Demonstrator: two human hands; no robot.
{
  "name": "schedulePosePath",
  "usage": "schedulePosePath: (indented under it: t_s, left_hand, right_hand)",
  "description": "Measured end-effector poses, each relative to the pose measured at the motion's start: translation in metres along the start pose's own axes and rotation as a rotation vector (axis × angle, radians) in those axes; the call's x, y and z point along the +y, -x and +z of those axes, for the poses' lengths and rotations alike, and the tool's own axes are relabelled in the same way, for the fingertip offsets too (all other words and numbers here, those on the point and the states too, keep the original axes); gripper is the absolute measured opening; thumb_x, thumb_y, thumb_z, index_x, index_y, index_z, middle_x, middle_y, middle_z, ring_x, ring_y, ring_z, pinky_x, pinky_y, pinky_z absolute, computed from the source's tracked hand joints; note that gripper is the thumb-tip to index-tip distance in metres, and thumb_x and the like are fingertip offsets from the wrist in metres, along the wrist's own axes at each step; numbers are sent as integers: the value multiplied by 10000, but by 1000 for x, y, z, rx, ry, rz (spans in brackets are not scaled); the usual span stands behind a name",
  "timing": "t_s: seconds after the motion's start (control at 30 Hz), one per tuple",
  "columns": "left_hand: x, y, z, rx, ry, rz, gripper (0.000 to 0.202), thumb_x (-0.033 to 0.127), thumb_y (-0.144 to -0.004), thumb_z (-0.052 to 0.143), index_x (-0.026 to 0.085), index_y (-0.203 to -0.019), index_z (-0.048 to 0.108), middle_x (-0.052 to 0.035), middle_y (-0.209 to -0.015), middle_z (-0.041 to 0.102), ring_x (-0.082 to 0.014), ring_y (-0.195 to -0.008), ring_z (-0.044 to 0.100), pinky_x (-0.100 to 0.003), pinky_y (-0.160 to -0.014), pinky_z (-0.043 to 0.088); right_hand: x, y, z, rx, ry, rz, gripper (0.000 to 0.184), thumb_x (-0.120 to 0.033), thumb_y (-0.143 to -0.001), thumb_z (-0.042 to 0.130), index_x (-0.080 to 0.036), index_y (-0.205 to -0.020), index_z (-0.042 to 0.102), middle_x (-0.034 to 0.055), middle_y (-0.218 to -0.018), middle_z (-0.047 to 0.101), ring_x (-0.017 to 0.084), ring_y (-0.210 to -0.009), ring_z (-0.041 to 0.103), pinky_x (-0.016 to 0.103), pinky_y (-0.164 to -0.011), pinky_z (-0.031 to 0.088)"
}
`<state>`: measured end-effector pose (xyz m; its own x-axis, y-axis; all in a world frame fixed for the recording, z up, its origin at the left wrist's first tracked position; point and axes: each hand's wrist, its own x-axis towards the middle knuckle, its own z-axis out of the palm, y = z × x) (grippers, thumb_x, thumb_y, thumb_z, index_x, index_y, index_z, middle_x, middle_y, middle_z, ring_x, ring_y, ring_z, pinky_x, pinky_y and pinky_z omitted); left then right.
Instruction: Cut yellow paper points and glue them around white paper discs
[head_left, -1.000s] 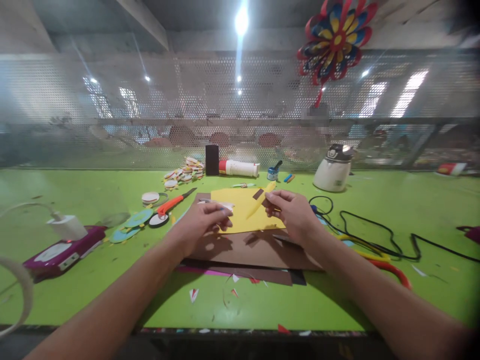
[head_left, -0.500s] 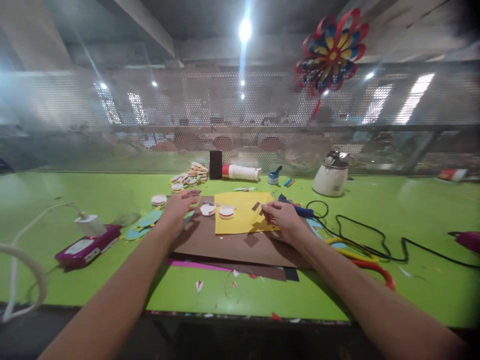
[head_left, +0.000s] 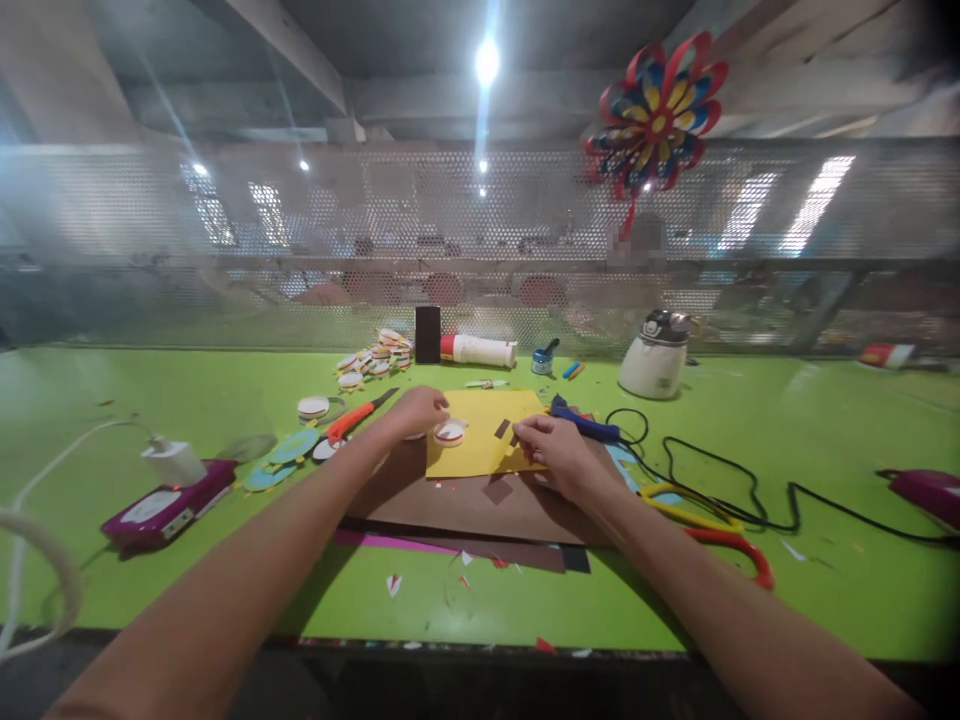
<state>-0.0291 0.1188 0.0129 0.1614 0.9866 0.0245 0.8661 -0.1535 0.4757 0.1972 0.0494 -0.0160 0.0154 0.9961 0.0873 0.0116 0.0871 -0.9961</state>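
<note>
Head view: the right hand's (head_left: 556,455) thumb and forefinger are drawn together, and a brown piece (head_left: 514,438) appears to be pinched at their tips, right of centre. The left hand (head_left: 421,412) is curled with fingers bent down, just behind the disc (head_left: 450,434); whether anything is held or touched by them cannot be told.

Since half a second ago, the left hand has been brought rightward from over the orange tool (head_left: 352,420), which is now uncovered at centre left. Both hands are thus set over the same sheet, so the disc seems to be what is being attended to.

The disc is seen lying flat near the centre of the frame, on the left part of the yellow sheet (head_left: 472,463); it is round and white, with red showing at its edge. Beside the pinched piece, a second brown scrap (head_left: 502,429) is seen on the sheet. Brown card (head_left: 431,507) is spread beneath, and the blue glue gun (head_left: 585,424) is left beyond the right hand.
</note>
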Motion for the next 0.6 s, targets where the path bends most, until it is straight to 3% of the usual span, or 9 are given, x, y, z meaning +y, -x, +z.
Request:
schedulePosePath:
  t_s: [0.27,0.43,0.6]
  left_hand:
    - [0,-4,15,7,-284,29,314,336,-892,549,162,-1152,571,-93,-1164,590,-207,-989,596,-421,-839,507]
    - [11,5,6,133,-272,67,225,382,-830,568,170,-854,639,-87,-898,677,-231,-865,620,-317,-709,451]
    - [21,23,2,228,-208,105,160,333,-789,562,187,-831,612,-63,-802,678,-212,-757,613,-281,-627,392]
  right_hand:
    - [-4,4,0,-31,-13,14,270,-372,-602,714,-157,-530,568,-41,-489,477,81,-458,396,236,-461,302]
    - [-9,4,-1,-33,-49,0,277,-376,-605,732,-153,-545,578,-43,-492,481,75,-459,379,233,-458,291]
    - [-12,3,-4,-53,-117,-12,277,-390,-620,751,-146,-616,621,-24,-534,524,88,-505,435,234,-488,331]
